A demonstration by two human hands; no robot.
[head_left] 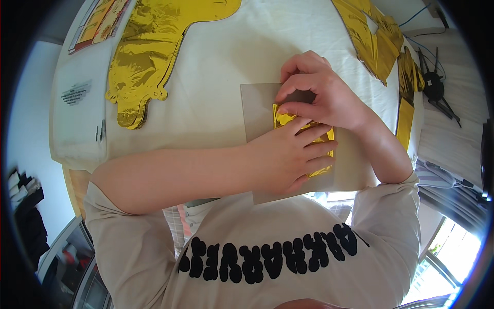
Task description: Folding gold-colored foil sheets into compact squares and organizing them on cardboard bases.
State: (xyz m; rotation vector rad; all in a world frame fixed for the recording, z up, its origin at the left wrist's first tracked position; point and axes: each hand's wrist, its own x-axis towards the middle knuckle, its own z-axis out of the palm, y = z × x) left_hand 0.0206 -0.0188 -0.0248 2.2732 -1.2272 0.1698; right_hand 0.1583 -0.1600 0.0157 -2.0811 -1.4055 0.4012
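Note:
A folded piece of gold foil (324,167) lies on a grey see-through plastic sheet or bag (257,105) near the table's front edge. My left hand (288,149) rests flat across the foil, fingers spread, covering much of it. At the foil's upper edge is my right hand (314,90), its fingers curled toward the thumb. The thumb touches the foil's top corner, and the index fingertip is close to it. Whatever sits between those fingertips is hidden. Whether the foil is inside the plastic or on top of it I cannot tell.
Flat gold foil balloons (141,67) lie stacked at the far left, next to a clear plastic bag (77,118) and a printed packet (100,23). More gold foil (378,44) hangs near the right edge. Beyond it are a black device with antennas (434,85) and cables.

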